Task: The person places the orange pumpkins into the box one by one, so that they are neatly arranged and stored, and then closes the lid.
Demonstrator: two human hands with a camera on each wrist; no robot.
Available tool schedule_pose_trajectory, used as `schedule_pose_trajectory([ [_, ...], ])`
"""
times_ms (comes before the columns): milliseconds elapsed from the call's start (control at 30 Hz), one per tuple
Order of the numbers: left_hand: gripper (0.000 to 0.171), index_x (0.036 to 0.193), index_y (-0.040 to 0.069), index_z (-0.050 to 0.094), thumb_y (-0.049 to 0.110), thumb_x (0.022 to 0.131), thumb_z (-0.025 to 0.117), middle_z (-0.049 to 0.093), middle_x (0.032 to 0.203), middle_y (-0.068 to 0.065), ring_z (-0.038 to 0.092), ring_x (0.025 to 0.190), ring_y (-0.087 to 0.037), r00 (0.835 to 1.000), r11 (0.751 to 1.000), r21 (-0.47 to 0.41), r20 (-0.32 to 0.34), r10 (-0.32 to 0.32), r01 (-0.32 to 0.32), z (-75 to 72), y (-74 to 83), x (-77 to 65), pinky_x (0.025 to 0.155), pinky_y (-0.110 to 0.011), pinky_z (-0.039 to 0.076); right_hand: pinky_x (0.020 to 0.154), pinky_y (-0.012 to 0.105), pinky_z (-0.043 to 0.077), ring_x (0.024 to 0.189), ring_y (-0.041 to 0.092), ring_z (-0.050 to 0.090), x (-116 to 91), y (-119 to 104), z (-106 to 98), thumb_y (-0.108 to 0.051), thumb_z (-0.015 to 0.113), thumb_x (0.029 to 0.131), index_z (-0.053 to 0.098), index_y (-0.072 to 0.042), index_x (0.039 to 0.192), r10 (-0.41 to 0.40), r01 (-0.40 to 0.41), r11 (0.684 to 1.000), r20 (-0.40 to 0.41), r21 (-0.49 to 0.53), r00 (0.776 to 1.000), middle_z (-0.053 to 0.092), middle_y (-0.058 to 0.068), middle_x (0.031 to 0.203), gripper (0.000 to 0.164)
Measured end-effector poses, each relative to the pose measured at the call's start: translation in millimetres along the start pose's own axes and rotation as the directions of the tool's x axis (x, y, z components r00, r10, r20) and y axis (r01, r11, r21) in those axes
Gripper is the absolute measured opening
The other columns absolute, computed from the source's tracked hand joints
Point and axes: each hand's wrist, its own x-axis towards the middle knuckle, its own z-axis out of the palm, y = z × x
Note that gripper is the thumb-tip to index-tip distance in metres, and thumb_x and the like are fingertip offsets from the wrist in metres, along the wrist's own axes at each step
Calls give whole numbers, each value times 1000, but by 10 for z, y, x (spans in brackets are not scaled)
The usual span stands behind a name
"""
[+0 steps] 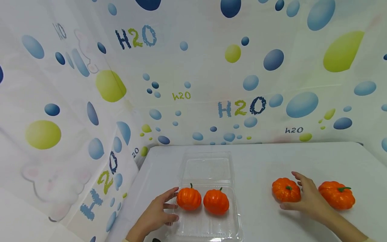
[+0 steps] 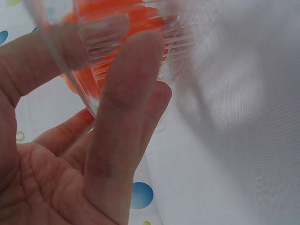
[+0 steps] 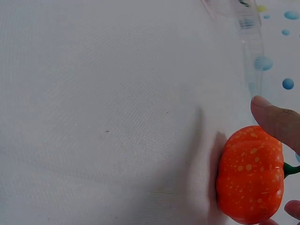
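Two orange toy pumpkins, a left one (image 1: 188,200) and a right one (image 1: 216,202), sit side by side in the base of a clear plastic clamshell box (image 1: 208,228). My left hand (image 1: 155,213) is at the box's left side, fingers and thumb spread around its edge. In the left wrist view, the thumb (image 2: 124,108) overlaps the ribbed plastic wall. On the right, my right hand (image 1: 309,198) spreads loosely around a speckled orange pumpkin (image 3: 248,173) on the table, thumb on the near side and fingers beyond. Another pumpkin (image 1: 334,196) lies just right of this hand.
The box's clear lid (image 1: 207,168) lies folded back, away from me. A white table (image 1: 254,161) carries everything. Behind and to the left hangs a white curtain (image 1: 199,60) with blue and green dots and H2O lettering.
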Motion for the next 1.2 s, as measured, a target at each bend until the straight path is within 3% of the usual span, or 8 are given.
schedule_pose_trajectory([
  [200,93,156,8,37,-1,76,84,41,151,-29,62,114,-41,1000,1000,-1,-1,1,-1,6,17,-14,67,-39,62,88,70,48,120,57,39,0,38,39,-58,92,60,20,10,152,19,-19,1000,-9,-8,1000,32,40,139,135],
  [633,94,156,8,37,-3,75,84,41,152,-30,62,113,-40,1000,1000,-18,-6,-3,3,16,-2,-7,66,-40,62,94,77,36,123,59,34,30,49,99,-53,95,58,20,9,151,65,-65,998,-9,-10,998,29,42,139,134],
  [967,94,156,9,37,-2,75,84,41,152,-29,63,113,-40,1000,1000,-10,-6,-3,3,10,-4,-1,66,-40,62,96,78,33,126,59,31,36,25,161,-39,96,64,20,8,151,95,-95,995,0,-17,995,27,42,141,125],
  [1200,94,156,8,37,-1,76,84,42,151,-29,62,114,-40,1000,1000,-3,-7,-1,1,10,-7,0,66,-39,62,97,77,33,126,58,32,22,44,211,-43,93,68,24,7,151,84,-84,996,-26,-6,996,28,40,140,119],
])
